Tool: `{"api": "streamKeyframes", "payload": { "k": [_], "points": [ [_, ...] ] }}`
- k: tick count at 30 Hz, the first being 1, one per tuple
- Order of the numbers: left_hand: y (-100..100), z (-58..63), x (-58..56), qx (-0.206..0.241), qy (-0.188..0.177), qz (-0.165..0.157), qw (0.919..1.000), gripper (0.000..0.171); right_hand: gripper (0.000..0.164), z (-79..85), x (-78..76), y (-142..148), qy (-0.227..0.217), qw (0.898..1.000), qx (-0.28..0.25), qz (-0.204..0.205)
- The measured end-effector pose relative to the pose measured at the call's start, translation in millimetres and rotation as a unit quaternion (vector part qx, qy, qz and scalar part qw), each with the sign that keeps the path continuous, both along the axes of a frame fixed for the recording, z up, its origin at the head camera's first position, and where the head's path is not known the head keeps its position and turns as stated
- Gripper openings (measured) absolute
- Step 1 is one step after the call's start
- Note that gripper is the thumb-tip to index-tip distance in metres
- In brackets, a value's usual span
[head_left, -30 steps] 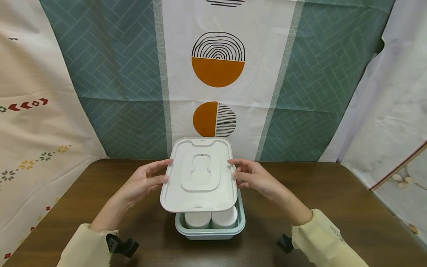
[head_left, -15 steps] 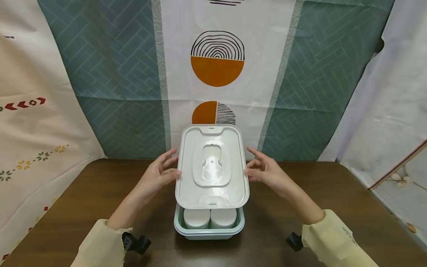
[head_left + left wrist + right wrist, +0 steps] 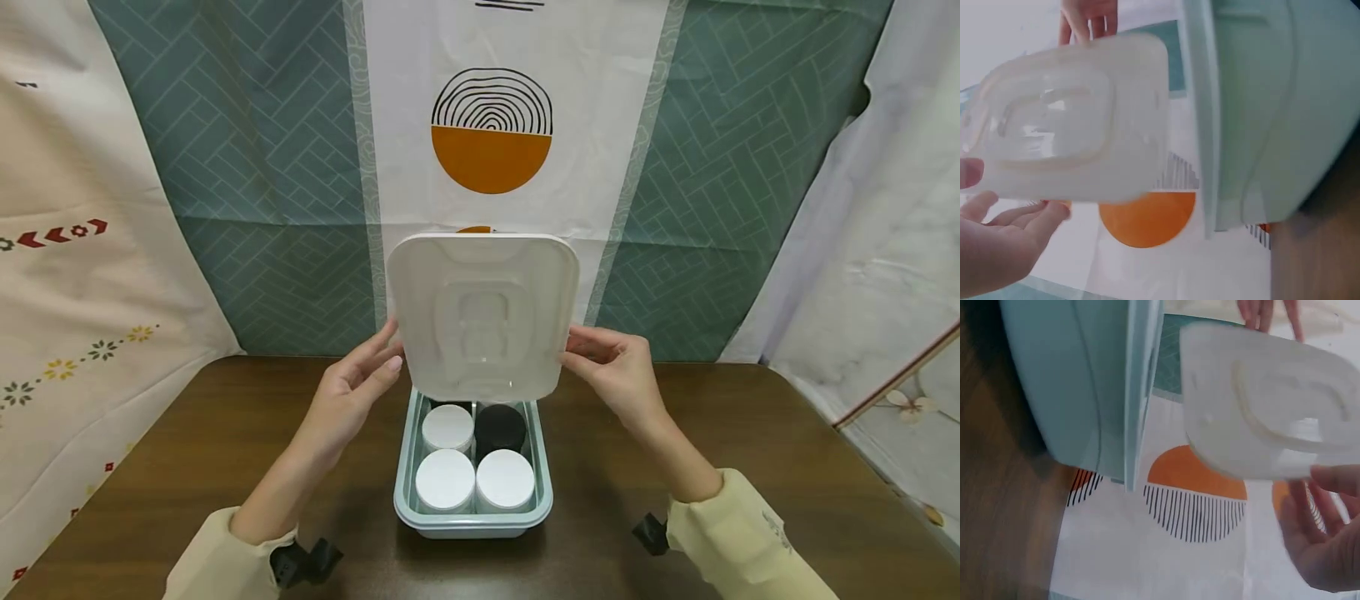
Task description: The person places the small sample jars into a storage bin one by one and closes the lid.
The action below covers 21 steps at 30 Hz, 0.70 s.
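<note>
A white plastic lid is raised and tilted steeply above a pale green box. My left hand grips the lid's left edge, with the thumb and fingers at its side. On the opposite edge my right hand pinches the lid between thumb and fingers. Inside the box stand several round jars or caps: white ones in front and on the left, and a black one behind on the right. The lid hides the back of the box. In the left wrist view the lid hangs apart from the box.
The box stands on a dark brown wooden table. Behind the table hangs a green and white patterned cloth. Pale cloths enclose the left and right sides. A black wrist device sits at the left sleeve.
Both hands have raised the lid and tipped it from nearly flat to steep, its near edge moving away from the box's front. More jars in the box now show, including a black one.
</note>
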<state>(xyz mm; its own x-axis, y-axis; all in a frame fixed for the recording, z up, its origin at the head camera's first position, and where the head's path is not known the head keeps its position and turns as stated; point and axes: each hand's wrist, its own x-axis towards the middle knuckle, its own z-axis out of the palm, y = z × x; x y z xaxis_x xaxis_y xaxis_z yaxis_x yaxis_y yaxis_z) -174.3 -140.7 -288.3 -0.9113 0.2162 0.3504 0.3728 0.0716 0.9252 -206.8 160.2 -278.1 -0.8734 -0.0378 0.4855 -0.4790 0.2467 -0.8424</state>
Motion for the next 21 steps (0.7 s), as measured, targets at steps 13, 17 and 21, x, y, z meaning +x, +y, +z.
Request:
{"api": "streamKeyframes", "payload": {
  "k": [13,17,21],
  "points": [
    [-0.6,7.4,8.5,0.256,-0.115,-0.083,0.9563,0.025,0.014,-15.7,-3.3,-9.1,0.281,0.957,-0.058,-0.04],
    [-5.7,4.1,5.5,0.225,-0.158,-0.062,0.9594,0.019,0.02,-21.8,-6.0,-9.5,0.3,0.951,-0.073,-0.007],
    [-11.4,-0.3,1.4,0.164,-0.196,-0.049,0.9656,0.03,0.02,-26.6,-7.6,-9.6,0.306,0.951,-0.042,0.002]
  ]
}}
